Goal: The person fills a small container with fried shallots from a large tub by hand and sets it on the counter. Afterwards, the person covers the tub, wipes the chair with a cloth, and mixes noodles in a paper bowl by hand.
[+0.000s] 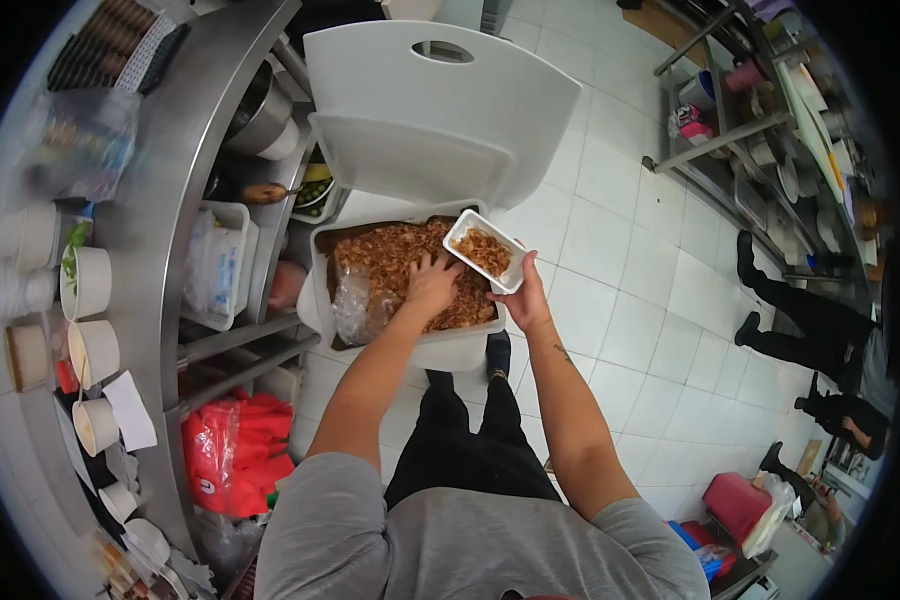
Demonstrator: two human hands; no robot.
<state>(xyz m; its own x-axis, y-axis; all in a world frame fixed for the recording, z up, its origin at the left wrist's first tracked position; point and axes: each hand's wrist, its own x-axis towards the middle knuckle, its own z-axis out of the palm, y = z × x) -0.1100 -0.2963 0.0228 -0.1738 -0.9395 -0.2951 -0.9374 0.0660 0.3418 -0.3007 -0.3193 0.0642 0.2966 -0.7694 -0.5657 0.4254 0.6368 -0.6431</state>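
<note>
A large white bin [318, 303] stands in front of me, filled with reddish-brown, flaky food [380, 245]. My left hand [433, 284] rests in this food, fingers apart and the tips partly hidden in it. Over the bin's right side, my right hand [526, 292] grips a small white tray [511, 277] by its near end. Some of the same brown food [483, 252] lies in the tray, which is tilted. Clear plastic [352, 305] lies on the food at the bin's left. Behind it, the large white lid [440, 90] stands raised.
A steel counter [160, 210] runs along my left, with white bowls [93, 353] on top. Its lower shelves hold a white basket [240, 265] and red plastic bags [232, 450]. Tiled floor [630, 290] extends right, towards shelving [720, 140] and other people [810, 325].
</note>
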